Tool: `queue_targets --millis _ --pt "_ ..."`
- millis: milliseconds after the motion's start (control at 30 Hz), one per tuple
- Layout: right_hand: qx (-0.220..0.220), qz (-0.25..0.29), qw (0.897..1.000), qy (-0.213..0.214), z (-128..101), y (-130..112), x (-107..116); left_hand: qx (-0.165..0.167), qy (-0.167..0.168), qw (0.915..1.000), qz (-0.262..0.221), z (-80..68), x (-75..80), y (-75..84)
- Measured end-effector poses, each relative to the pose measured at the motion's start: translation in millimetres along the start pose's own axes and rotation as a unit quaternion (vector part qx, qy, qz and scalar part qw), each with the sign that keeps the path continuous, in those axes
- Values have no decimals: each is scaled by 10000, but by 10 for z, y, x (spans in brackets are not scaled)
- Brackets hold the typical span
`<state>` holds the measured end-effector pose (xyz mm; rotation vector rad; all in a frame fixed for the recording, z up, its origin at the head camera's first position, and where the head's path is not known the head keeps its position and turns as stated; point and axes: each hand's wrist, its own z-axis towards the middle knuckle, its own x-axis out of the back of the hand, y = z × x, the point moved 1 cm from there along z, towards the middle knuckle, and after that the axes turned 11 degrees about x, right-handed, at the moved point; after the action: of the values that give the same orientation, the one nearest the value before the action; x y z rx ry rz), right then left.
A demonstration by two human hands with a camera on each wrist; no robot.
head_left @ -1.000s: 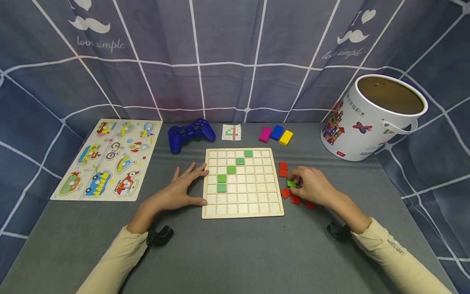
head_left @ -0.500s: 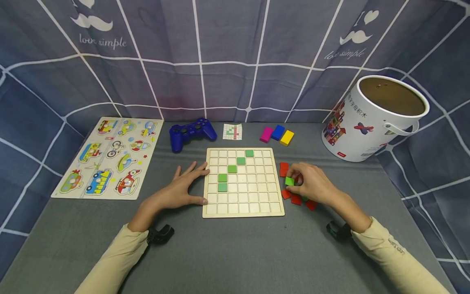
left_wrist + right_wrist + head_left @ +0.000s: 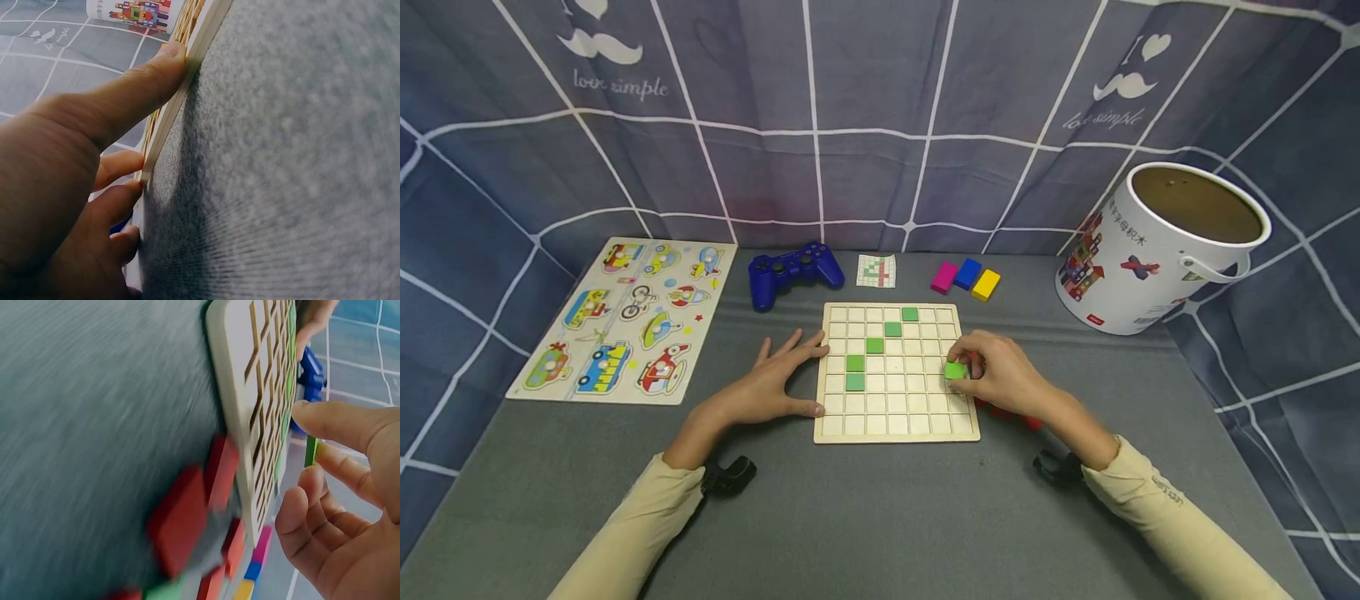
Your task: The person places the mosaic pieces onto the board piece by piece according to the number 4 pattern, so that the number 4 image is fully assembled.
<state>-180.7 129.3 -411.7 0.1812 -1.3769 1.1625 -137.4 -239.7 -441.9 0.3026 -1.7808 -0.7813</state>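
Right hand (image 3: 1000, 377) is seen over the right edge of the wooden grid board (image 3: 897, 429), its thumb and fingertips pinched on a green tile (image 3: 955, 371) that is held just above the board's right-hand squares; in the right wrist view the tile (image 3: 310, 450) is shown edge-on between thumb and forefinger. Four green tiles (image 3: 872, 345) are already seated in the board in a stepped diagonal line; red tiles (image 3: 181, 519) are scattered on the grey desk (image 3: 880, 517) just beside the board's right edge, partly hidden under the hand. Left hand (image 3: 767, 385) is laid flat on the desk with fingers spread and relaxed, thumb and fingertips pressed against the board's left edge (image 3: 181, 94); nothing is gripped by it. Behind the board a blue game controller (image 3: 793, 271), a small pattern card (image 3: 876, 271) and three coloured blocks (image 3: 966, 277) are placed; a vehicle puzzle (image 3: 625, 321) lies at the left and a white bucket (image 3: 1135, 267) stands at the right.
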Motion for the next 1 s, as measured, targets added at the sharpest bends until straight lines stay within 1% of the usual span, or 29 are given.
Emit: queue_targets --millis 133,300,500,733,1000 --pt "133 339 9993 -57 136 -62 -137 -18 -4 10000 16 -4 6 -14" --pt "252 528 9981 -174 292 -130 -294 -44 -9 10000 25 0 -4 -10" --pt "404 470 9975 -335 439 -228 -447 13 -9 10000 17 -10 1 10" --pt "658 408 9959 -470 542 -293 -563 -8 12 10000 -12 -11 4 24" --pt "627 247 9955 -670 638 -337 -635 33 -3 10000 52 -17 -3 7"
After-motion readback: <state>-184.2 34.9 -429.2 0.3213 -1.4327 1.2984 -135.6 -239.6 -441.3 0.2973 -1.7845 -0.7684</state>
